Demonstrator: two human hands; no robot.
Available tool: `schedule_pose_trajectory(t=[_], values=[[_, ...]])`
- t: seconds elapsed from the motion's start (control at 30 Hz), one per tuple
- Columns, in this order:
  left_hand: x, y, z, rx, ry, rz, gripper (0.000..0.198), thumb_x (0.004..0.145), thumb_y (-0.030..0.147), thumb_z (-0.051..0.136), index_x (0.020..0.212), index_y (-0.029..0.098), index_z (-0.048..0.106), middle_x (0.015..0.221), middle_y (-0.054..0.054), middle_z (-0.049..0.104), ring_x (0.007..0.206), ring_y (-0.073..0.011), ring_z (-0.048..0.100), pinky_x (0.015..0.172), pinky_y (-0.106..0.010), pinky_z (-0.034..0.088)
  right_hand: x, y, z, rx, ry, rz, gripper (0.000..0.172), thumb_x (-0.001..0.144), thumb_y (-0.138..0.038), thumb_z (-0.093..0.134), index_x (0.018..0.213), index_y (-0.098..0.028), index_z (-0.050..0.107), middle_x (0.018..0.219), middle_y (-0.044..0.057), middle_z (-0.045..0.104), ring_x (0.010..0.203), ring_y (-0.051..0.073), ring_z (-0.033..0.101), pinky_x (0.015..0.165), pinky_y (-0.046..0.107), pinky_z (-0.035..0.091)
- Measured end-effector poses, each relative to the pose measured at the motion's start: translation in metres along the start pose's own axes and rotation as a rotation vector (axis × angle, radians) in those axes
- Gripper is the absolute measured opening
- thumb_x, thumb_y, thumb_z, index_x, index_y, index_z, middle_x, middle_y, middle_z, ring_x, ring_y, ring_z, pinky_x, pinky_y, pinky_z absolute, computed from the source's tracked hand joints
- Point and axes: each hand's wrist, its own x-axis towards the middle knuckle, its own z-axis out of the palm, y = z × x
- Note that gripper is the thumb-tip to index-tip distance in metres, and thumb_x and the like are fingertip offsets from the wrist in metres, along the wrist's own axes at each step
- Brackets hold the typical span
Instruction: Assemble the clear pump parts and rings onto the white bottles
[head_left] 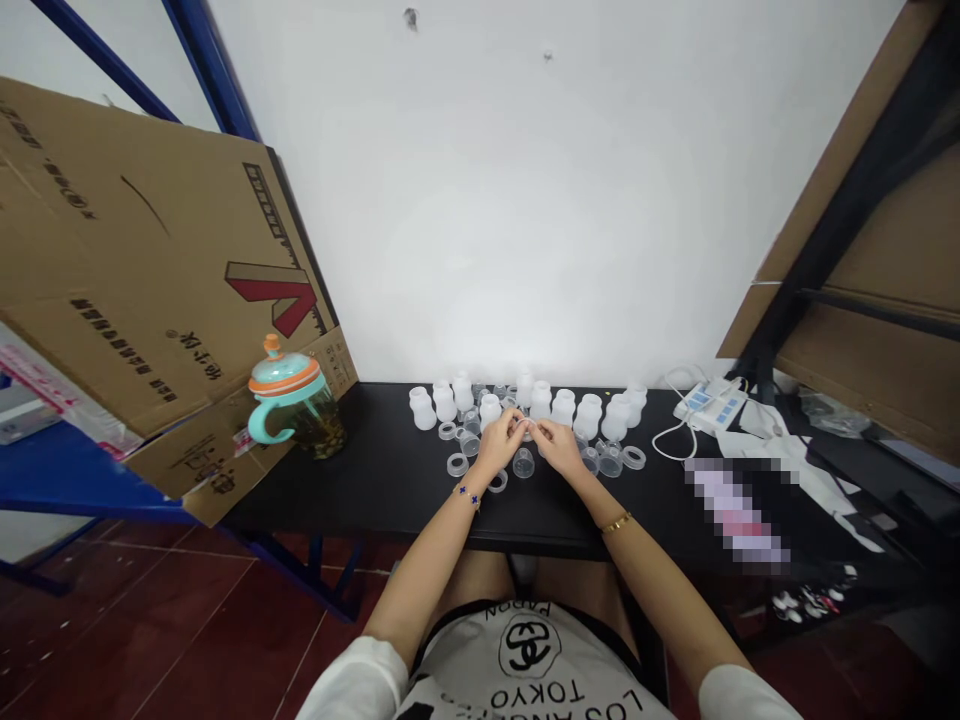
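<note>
My left hand [500,442] and my right hand [556,443] meet over the black table, fingertips pinched together on a small whitish ring [528,424]. The fingers cover most of it. Around them stand several white baby-bottle bodies [589,417], waisted in shape and without tops. Loose clear screw rings [634,458] lie flat on both sides of the hands, one ring [457,464] at the left. Clear caps [523,462] lie among them, one just below the fingers.
A teal-lidded jug [295,405] with dark contents stands at the table's left, by a large cardboard box [150,250]. To the right are a white power strip [712,403] with its cable, crumpled white sheets [787,460] and a blurred-out item [739,510]. A white wall rises behind.
</note>
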Motion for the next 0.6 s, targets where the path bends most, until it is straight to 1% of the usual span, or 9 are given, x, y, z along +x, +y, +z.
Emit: schedule_pose_trajectory(t=[0.1, 0.2, 0.27, 0.37, 0.5, 0.6], values=[[-0.0002, 0.001, -0.0006, -0.004, 0.012, 0.004, 0.022, 0.097, 0.039, 0.049, 0.099, 0.02, 0.061, 0.058, 0.004, 0.053, 0.054, -0.0155, 0.052, 0.057, -0.025, 0.034, -0.0006, 0.0002, 0.0009, 0.027, -0.005, 0.003, 0.043, 0.092, -0.054, 0.048, 0.066, -0.021, 0.057, 0.054, -0.003, 0.052, 0.052, 0.015, 0.049, 0.052, 0.025, 0.035], [-0.0015, 0.0022, -0.0016, -0.016, 0.032, 0.003, 0.023, 0.097, 0.04, 0.047, 0.103, 0.021, 0.059, 0.059, 0.004, 0.052, 0.054, -0.0158, 0.051, 0.058, -0.026, 0.035, -0.0005, 0.0007, 0.002, 0.052, 0.001, 0.018, 0.035, 0.091, -0.052, 0.051, 0.077, -0.022, 0.061, 0.058, -0.003, 0.055, 0.051, 0.015, 0.05, 0.052, 0.025, 0.037], [-0.0026, 0.0028, -0.0022, -0.028, 0.045, 0.006, 0.021, 0.098, 0.036, 0.046, 0.108, 0.021, 0.056, 0.061, 0.004, 0.055, 0.054, -0.0156, 0.052, 0.058, -0.026, 0.036, -0.0001, 0.0016, 0.0027, 0.062, 0.01, 0.03, 0.031, 0.089, -0.051, 0.054, 0.085, -0.022, 0.063, 0.063, -0.003, 0.059, 0.05, 0.014, 0.05, 0.052, 0.025, 0.038], [-0.0035, 0.0032, -0.0025, -0.036, 0.059, 0.003, 0.02, 0.098, 0.03, 0.044, 0.115, 0.022, 0.051, 0.064, 0.004, 0.058, 0.053, -0.0156, 0.053, 0.059, -0.026, 0.037, 0.001, 0.0038, 0.0034, 0.072, 0.019, 0.043, 0.031, 0.087, -0.051, 0.056, 0.095, -0.022, 0.064, 0.072, -0.002, 0.063, 0.05, 0.014, 0.052, 0.053, 0.026, 0.041], [-0.0029, 0.0029, -0.0019, -0.039, 0.042, -0.014, 0.018, 0.098, 0.028, 0.042, 0.114, 0.022, 0.048, 0.065, 0.004, 0.06, 0.055, -0.0162, 0.056, 0.06, -0.027, 0.039, 0.002, 0.0067, 0.0041, 0.077, 0.023, 0.048, 0.032, 0.086, -0.051, 0.057, 0.097, -0.022, 0.065, 0.076, 0.0, 0.065, 0.051, 0.015, 0.054, 0.054, 0.027, 0.043], [-0.0021, 0.0026, -0.0013, -0.018, 0.046, -0.016, 0.017, 0.098, 0.027, 0.041, 0.113, 0.022, 0.048, 0.063, 0.004, 0.058, 0.054, -0.0163, 0.054, 0.059, -0.027, 0.038, 0.002, 0.007, 0.0043, 0.077, 0.024, 0.047, 0.032, 0.086, -0.051, 0.057, 0.096, -0.022, 0.066, 0.075, 0.0, 0.065, 0.051, 0.015, 0.054, 0.053, 0.027, 0.043]])
